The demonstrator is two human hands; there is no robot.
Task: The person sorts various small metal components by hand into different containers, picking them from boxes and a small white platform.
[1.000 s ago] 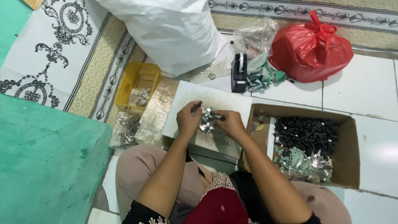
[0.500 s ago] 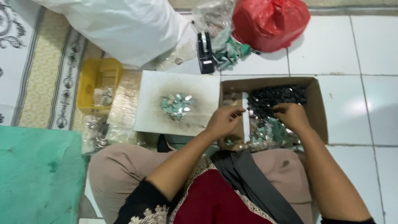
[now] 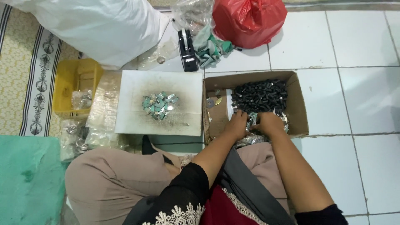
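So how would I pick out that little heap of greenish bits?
Find the white board on the tiled floor, left of the cardboard box where both hands dig. The heap of greenish bits lies alone at the board's middle; unlike the black pieces in the box, it is pale green and silvery.

Bright, even light fills the view. The white floor tiles (image 3: 366, 96) glare mildly at right. Shadows are soft; focus is slightly soft throughout.
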